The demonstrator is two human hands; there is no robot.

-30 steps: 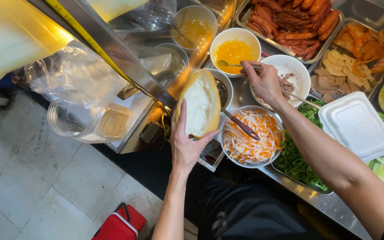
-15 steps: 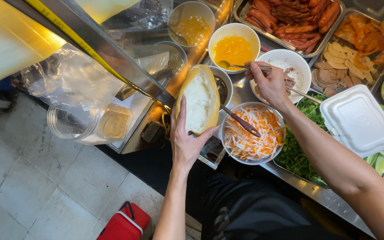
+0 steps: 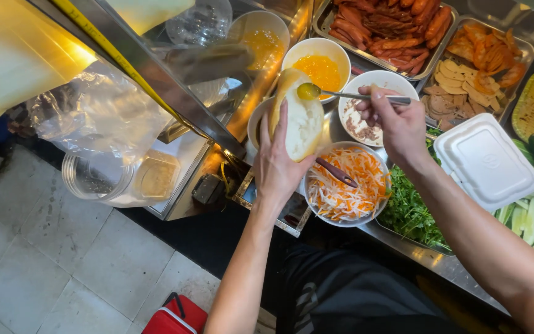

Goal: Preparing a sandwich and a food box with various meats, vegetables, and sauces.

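Street food stall: filling trays (image 3: 529, 46)

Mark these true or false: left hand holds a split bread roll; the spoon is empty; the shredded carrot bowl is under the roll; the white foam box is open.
1. The left hand holds a split bread roll. True.
2. The spoon in the right hand is empty. False: it carries yellow sauce over the roll.
3. The bowl of shredded carrot sits just below the roll. True.
4. The white foam box is open. False: its lid is shut.
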